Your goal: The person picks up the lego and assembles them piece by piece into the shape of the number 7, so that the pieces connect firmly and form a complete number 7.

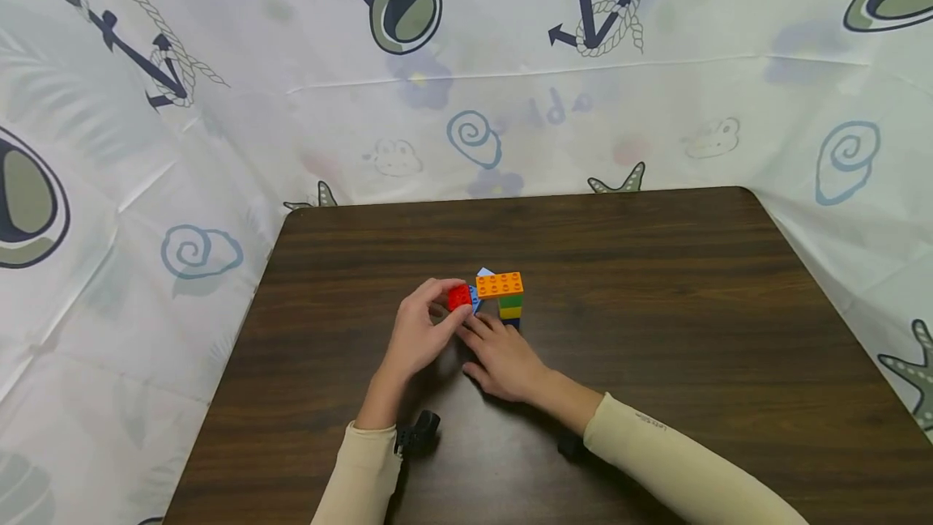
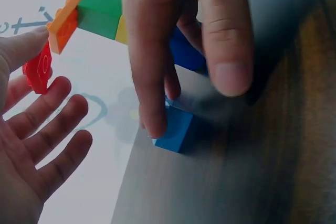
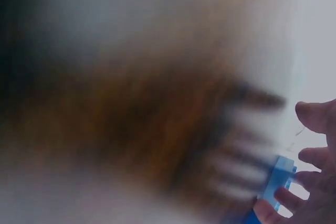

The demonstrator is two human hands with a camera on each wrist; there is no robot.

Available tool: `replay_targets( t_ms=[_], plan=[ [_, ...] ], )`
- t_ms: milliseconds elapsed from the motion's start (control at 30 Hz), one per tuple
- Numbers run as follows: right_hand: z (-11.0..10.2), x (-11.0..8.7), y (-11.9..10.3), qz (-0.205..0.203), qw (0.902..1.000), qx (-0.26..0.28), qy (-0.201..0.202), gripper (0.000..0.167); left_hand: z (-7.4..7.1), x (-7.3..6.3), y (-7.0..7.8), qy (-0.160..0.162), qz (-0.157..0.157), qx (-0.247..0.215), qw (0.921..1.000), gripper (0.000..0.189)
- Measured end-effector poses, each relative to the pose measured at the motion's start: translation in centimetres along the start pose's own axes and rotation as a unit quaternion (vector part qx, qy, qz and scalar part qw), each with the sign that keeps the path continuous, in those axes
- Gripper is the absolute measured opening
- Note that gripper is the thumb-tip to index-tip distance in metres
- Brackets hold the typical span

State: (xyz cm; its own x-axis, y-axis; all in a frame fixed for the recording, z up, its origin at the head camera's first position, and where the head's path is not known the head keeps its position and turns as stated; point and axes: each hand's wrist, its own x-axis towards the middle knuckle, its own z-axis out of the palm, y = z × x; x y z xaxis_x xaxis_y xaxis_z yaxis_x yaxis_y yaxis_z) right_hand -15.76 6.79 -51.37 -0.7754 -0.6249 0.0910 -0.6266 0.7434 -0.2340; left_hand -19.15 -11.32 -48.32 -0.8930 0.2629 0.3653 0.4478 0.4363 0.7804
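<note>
My left hand (image 1: 426,326) pinches a red brick (image 1: 459,296) between thumb and fingertips, raised above the table; the left wrist view shows the other fingers of this hand spread. My right hand (image 1: 506,363) is low by the table, its thumb apart and its fingertips at a light blue brick (image 2: 176,129). In the right wrist view the fingers overlap that light blue brick (image 3: 278,179). Beside them stands a stack with green (image 1: 511,300), yellow (image 1: 510,313) and dark blue (image 1: 513,322) bricks. A long orange brick (image 1: 499,284) lies across its top, jutting left.
The dark wooden table (image 1: 656,290) reaches back to a patterned white cloth (image 1: 291,136). A pale blue pointed piece (image 1: 484,271) shows behind the orange brick. Black wrist cameras (image 1: 419,432) hang under both cream sleeves (image 1: 670,452).
</note>
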Motion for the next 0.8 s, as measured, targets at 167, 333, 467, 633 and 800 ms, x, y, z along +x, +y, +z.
replay_targets(
  t_ms=[167, 333, 467, 633, 800],
  plan=[
    [-0.5, -0.2, 0.4, -0.007, 0.9996, 0.026, 0.002, 0.062, -0.1, 1.0, 0.1, -0.022, 0.007, 0.001, 0.9997, 0.034],
    [-1.3, -1.1, 0.8, -0.019, 0.9987, 0.047, 0.007, 0.054, -0.4, 1.7, 0.0, -0.038, 0.013, -0.009, 0.9992, 0.035],
    [-1.9, -1.8, 1.3, -0.016, 0.9988, 0.047, 0.006, 0.043, -0.5, 2.0, -0.1, -0.05, 0.009, -0.013, 0.9986, 0.033],
    [-2.3, -2.6, 2.3, 0.001, 0.9981, 0.06, 0.01, 0.027, -0.2, 2.1, -0.2, -0.062, 0.012, -0.023, 0.9977, 0.032],
    [-2.5, -3.3, 3.1, 0.019, 0.9982, 0.056, -0.001, 0.031, 0.0, 2.2, -0.3, -0.067, 0.013, -0.033, 0.9971, 0.033]
  ],
)
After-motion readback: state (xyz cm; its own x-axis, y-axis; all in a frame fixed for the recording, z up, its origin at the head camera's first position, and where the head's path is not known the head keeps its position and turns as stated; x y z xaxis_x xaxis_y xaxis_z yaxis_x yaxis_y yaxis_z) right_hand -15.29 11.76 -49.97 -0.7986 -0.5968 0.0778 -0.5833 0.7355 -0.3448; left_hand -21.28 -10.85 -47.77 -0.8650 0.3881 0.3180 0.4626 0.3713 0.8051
